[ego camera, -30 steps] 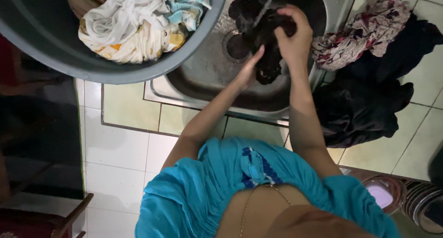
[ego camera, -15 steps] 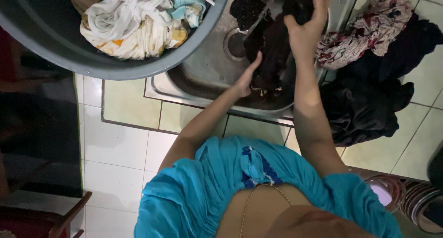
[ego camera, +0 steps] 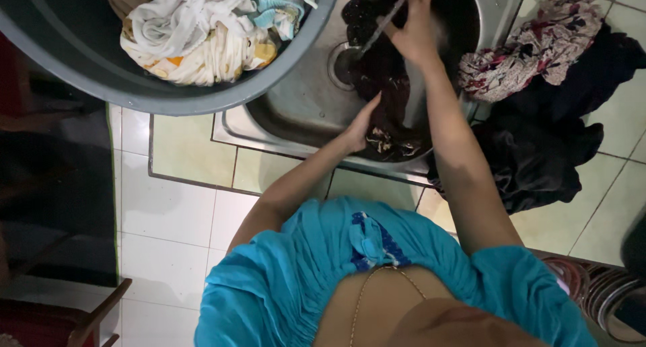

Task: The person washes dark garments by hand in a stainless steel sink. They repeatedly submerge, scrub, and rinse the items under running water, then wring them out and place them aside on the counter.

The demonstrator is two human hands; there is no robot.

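Observation:
A dark wet garment (ego camera: 389, 105) hangs stretched inside the steel sink (ego camera: 296, 111), under a thin stream of running water (ego camera: 380, 25). My right hand (ego camera: 415, 29) grips its upper end, raised near the far side of the sink. My left hand (ego camera: 361, 126) holds the garment's lower part close to the sink's near rim, where a patterned hem bunches up.
A large grey tub (ego camera: 168, 91) with pale crumpled laundry (ego camera: 208, 30) overlaps the sink's left side. On the tiled counter to the right lie a floral cloth (ego camera: 531, 47) and a heap of black clothes (ego camera: 538, 152). Metal dishes (ego camera: 605, 286) sit at lower right.
My right hand has lifted the garment's top end farther up and away, pulling the cloth out long. My left hand stayed low on the garment's bottom part.

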